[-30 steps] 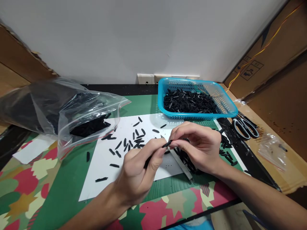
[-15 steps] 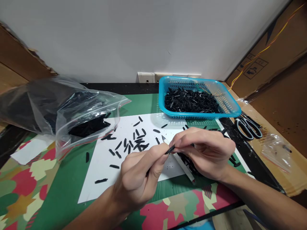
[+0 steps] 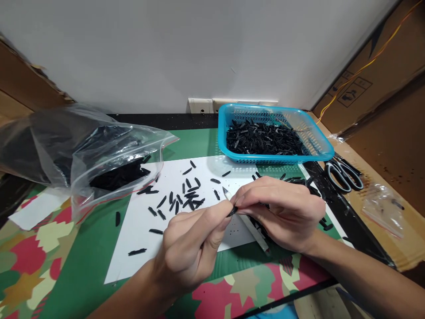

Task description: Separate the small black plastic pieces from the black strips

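My left hand (image 3: 195, 241) pinches a small black strip (image 3: 233, 211) between thumb and forefinger. My right hand (image 3: 282, 210) meets it there, its fingertips closed on the strip's other end. Most of the piece is hidden by fingers. Beneath both hands lies a white sheet of paper (image 3: 126, 261) with several loose black pieces (image 3: 191, 197) scattered over its left half. A pale pencil-like stick (image 3: 254, 232) slants under my right hand, its dark tip pointing away from me. More black pieces (image 3: 327, 225) lie partly covered around my right hand.
A blue plastic basket (image 3: 275, 157) full of black pieces stands at the back right. At left, a clear zip bag (image 3: 121, 133) of black pieces lies open. Scissors (image 3: 341, 175) and a small plastic bag (image 3: 381, 208) rest on cardboard at right. Wall sockets (image 3: 201, 106) sit behind.
Both hands stay in nearly the same place; the fingertips have drawn closer together, so less of the black strip shows. The whole view has shifted slightly.
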### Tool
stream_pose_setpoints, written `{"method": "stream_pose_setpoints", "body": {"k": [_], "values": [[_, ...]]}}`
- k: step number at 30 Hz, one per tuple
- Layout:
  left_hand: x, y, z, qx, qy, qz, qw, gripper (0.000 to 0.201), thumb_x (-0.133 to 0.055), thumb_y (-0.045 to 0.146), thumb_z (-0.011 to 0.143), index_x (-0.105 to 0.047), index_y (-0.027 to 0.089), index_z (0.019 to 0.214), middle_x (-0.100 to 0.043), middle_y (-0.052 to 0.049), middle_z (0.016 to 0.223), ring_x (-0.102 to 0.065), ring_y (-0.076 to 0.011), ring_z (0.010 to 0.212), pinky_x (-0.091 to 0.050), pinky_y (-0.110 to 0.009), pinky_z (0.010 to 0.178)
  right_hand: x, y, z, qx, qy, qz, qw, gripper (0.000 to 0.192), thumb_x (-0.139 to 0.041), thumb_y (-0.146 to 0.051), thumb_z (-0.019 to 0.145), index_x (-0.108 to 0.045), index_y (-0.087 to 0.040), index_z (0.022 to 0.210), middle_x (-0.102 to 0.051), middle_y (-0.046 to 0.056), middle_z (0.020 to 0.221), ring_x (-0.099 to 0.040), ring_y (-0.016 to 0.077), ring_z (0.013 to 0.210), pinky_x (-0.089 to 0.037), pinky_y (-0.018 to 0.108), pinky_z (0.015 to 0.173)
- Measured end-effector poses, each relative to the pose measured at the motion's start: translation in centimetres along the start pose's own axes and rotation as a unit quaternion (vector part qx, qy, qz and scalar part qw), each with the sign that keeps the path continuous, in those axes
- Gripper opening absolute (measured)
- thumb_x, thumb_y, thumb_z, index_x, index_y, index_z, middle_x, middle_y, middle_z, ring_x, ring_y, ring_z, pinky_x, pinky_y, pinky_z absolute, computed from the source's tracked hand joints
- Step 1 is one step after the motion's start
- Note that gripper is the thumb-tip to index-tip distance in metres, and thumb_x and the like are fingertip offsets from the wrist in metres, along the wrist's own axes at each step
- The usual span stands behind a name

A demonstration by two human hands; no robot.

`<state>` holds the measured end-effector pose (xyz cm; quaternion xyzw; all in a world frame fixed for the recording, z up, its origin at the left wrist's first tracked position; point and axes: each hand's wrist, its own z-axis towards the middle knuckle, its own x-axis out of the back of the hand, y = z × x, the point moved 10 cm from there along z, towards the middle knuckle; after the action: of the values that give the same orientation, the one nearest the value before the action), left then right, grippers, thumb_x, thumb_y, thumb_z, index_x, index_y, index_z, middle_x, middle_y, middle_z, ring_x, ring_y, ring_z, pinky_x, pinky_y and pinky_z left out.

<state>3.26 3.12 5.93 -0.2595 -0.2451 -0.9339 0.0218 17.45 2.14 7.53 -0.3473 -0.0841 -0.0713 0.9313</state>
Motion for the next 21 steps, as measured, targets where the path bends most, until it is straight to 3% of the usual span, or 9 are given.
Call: {"method": "stream_pose_setpoints", "body": {"k": [11,15,21], "values": [[-0.2,0.2,0.3,-0.001,0.002,-0.007,1.0,0.014,-0.057,0.005,0.099,-0.069,0.006,0.106,-0.059,0.001,0.069,-0.053,-0.0066,0.053,-0.044,-0.016,0.05,-0.3,0.5,-0.5,-0.013,0.008,0.015,1.0,0.017,-0.073,0.001,0.092,-0.077,-0.013,0.102,-0.078,0.009,0.088,-0.075,0.0181,0.084,-0.064,0.031,0.077],[0.0,0.1,0.3,0.0,0.012,-0.022,1.0,0.014,-0.058,0.004,0.099,-0.069,0.005,0.107,-0.059,0.002,0.07,-0.053,-0.0056,0.053,-0.045,-0.014,0.05,0.5,1.7,-0.9,-0.074,0.054,0.053,0.994,0.029,-0.082,-0.004,0.087,-0.076,-0.018,0.112,-0.08,0.006,0.093,-0.076,0.0175,0.082,-0.065,0.029,0.074],[0.2,0.0,0.1,0.004,0.023,-0.003,1.0,0.012,-0.059,0.009,0.102,-0.07,0.007,0.106,-0.061,0.002,0.069,-0.057,-0.0057,0.054,-0.048,-0.013,0.052,0.4,2.1,-0.4,-0.096,0.043,0.077,0.991,0.018,-0.083,-0.002,0.084,-0.08,-0.017,0.093,-0.079,0.005,0.083,-0.075,0.0174,0.078,-0.062,0.029,0.071]]}}
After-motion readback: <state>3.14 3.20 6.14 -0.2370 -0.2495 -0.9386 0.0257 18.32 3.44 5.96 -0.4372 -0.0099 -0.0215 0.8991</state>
